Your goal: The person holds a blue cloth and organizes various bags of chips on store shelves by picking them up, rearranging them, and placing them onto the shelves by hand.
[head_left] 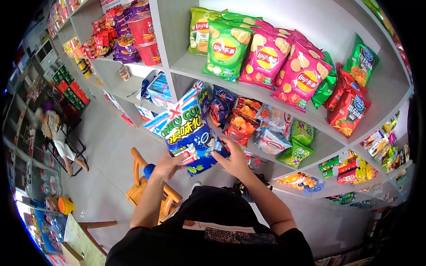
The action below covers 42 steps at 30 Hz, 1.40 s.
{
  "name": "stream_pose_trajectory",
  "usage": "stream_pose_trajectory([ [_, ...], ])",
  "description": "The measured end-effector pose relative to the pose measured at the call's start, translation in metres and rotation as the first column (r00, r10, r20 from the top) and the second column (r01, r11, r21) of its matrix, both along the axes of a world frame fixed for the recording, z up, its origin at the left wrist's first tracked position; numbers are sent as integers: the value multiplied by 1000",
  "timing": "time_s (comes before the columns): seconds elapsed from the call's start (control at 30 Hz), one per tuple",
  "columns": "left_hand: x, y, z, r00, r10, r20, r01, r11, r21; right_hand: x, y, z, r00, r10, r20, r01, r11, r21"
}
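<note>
A large blue snack bag with white lettering bands and a pale top is held up in front of me, tilted to the left. My left hand grips its lower left edge. On its lower right side, my right hand has its thumb on the front and the other fingers partly behind. Just beyond the bag, the lower shelf holds dark blue snack bags and an orange chip bag. Above them stand a green Lay's bag and pink Lay's bags.
A wooden chair stands below my left arm. Red snack bags fill the shelf's right end. Red noodle tubs sit on the left shelving. A person sits at the far left. A yellow bucket is on the floor.
</note>
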<state>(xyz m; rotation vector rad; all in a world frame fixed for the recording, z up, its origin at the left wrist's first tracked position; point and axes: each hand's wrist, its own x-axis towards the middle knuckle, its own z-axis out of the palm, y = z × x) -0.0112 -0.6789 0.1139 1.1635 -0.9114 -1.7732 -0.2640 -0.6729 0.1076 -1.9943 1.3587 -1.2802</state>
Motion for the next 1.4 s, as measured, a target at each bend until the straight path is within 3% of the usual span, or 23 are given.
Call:
stream_pose_trajectory([
  [0.13, -28, -9, -41, 999, -29, -29, 34, 981, 190, -21, -11, -48, 980, -79, 183, 24, 959, 284],
  [0.17, -38, -16, -48, 996, -43, -84, 58, 981, 188, -33, -20, -64, 981, -117, 156, 72, 961, 268],
  [0.27, -70, -48, -52, 993, -54, -106, 78, 970, 231, -56, -44, -77, 845, -355, 399, 287, 932, 222],
  [0.33, -88, -72, -46, 977, -120, -174, 153, 970, 188, -61, -53, -68, 684, -448, 576, 282, 891, 357],
  [0.37, -101, -82, -41, 985, -59, -161, 86, 982, 169, -63, -56, -63, 581, -494, 647, 269, 867, 419],
  [0.47, -130, -130, -49, 960, -32, -276, 104, 963, 247, -58, -60, -48, 480, -533, 697, 43, 807, 588],
  [0.53, -142, -152, -54, 942, -91, -324, 157, 970, 185, -54, -76, -48, 482, -513, 710, -34, 799, 600],
  [0.6, -165, -178, -50, 947, -26, -321, 128, 946, 299, -49, -90, -44, 473, -483, 737, -63, 816, 575],
  [0.7, -183, -197, -35, 964, -56, -260, 126, 957, 261, -54, -120, -46, 524, -476, 706, 41, 842, 537],
  [0.77, -192, -223, -52, 949, -69, -308, 164, 942, 294, -60, -141, -49, 546, -516, 660, 161, 837, 523],
  [0.93, -207, -267, -70, 948, -6, -320, 164, 866, 473, -81, -176, -53, 589, -504, 632, 121, 828, 547],
  [1.13, -195, -273, -75, 958, -116, -263, 203, 920, 335, -88, -195, -64, 572, -550, 609, 129, 793, 595],
  [1.23, -186, -273, -83, 954, -137, -266, 221, 923, 316, -93, -195, -74, 552, -493, 673, 66, 830, 554],
  [1.4, -180, -268, -88, 956, -103, -274, 190, 930, 314, -95, -196, -83, 652, -556, 515, 183, 775, 605],
])
